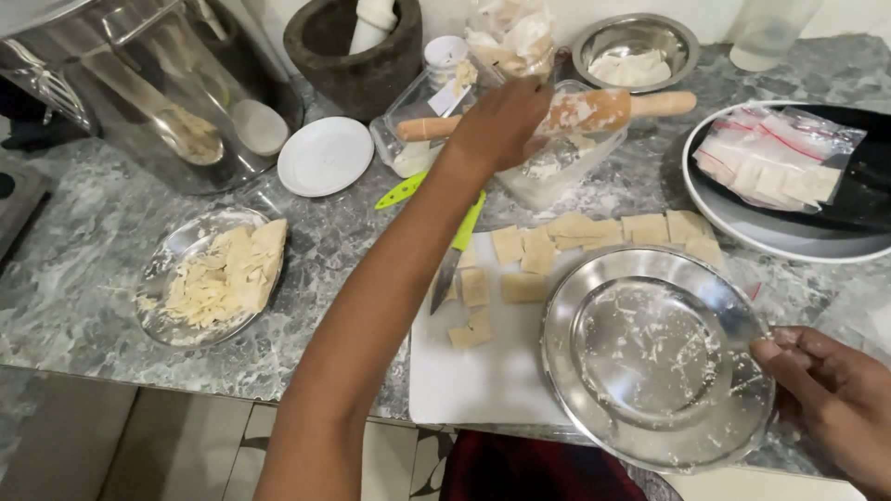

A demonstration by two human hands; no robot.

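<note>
My left hand (506, 121) reaches far across the counter and grips a floury wooden rolling pin (594, 109) that lies over a clear plastic container (548, 172). At the near right, my right hand (831, 385) holds the rim of a floury steel plate (566, 362). That plate rests on a white cutting board (483, 380) with several flat dough squares (522, 249) and a green-handled knife (459, 246) under my left forearm.
A steel plate of dough scraps (218, 274) sits at the left, behind it a large steel pot (158, 83) and a white lid (325, 155). A stone mortar (357, 46), a steel bowl (636, 42) and a plate with plastic bags (789, 176) line the back.
</note>
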